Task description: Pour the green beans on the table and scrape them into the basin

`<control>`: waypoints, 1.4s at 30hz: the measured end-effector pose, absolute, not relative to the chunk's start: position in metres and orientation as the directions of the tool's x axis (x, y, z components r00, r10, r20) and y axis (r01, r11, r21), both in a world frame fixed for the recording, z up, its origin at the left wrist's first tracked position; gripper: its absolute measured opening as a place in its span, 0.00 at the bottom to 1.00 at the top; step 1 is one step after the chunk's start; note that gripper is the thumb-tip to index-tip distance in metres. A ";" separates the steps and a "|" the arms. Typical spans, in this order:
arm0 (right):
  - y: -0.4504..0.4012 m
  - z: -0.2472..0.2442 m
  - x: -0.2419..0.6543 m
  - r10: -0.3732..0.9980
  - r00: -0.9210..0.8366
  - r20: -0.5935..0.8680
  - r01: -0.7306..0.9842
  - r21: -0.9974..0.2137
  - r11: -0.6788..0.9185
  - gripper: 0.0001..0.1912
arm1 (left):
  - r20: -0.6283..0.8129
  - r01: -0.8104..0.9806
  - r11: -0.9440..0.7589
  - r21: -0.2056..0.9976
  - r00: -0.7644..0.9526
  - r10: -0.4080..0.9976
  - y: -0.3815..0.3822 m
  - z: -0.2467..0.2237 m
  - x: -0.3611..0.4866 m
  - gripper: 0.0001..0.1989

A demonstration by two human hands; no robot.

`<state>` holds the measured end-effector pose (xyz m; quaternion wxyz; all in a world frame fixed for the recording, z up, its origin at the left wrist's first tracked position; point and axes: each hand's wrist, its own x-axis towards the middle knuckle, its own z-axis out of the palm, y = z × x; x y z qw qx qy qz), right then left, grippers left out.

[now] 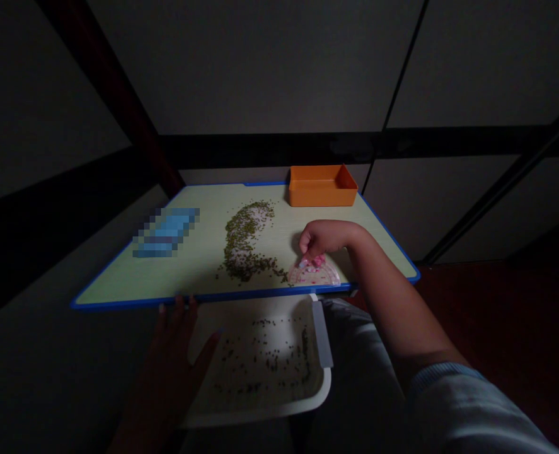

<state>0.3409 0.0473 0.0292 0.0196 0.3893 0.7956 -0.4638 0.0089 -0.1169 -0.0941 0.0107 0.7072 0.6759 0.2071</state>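
Observation:
My right hand [329, 238] is closed, its fingers curled down on a clear pink protractor [324, 276] near the table's front edge. The protractor lies nearly flat, straight edge toward me; my fingertips partly cover its upper left. Just left of it, small green beans [241, 243] spread in a curved patch on the pale table [198, 277]. My left hand [172, 359] is in shadow at the left side of a white plastic bin [324, 378], fingers stretched toward the table edge and thumb apart over the bin. Small dark green beans are scattered inside the bin.
An orange open box [322, 197] stands at the table's back right. On the left lies a blue, pixelated flat item [168, 232]. A blue rim [241, 294] edges the table. Pale cabinet panels [260, 69] rise behind it. My legs are under the bin.

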 end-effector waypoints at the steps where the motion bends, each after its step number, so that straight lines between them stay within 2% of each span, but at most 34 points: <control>1: 0.047 0.029 0.340 0.597 -0.698 -0.394 0.636 -0.725 0.264 0.10 | 0.295 0.952 -0.102 0.290 0.012 0.956 -0.117 -0.095 0.009 0.37; 5: 0.044 0.030 0.338 0.585 -0.710 -0.392 0.623 -0.737 0.262 0.09 | 0.318 0.947 -0.147 0.284 0.051 0.947 -0.118 -0.096 0.008 0.37; 20: 0.045 0.033 0.340 0.571 -0.742 -0.352 0.584 -0.757 0.293 0.11 | 0.238 0.948 -0.064 0.313 -0.013 0.971 -0.117 -0.091 0.009 0.38; 25: 0.044 0.032 0.339 0.617 -0.709 -0.341 0.608 -0.739 0.290 0.08 | 0.258 0.948 -0.075 0.309 -0.007 0.966 -0.116 -0.092 0.009 0.38; 34: 0.047 0.037 0.351 0.670 -0.639 -0.379 0.645 -0.738 0.197 0.09 | 0.285 0.950 -0.097 0.297 0.009 0.958 -0.116 -0.091 0.010 0.38; 42: 0.050 0.038 0.361 0.721 -0.590 -0.365 0.682 -0.702 0.203 0.09 | 0.283 0.951 -0.100 0.293 0.014 0.959 -0.116 -0.093 0.009 0.38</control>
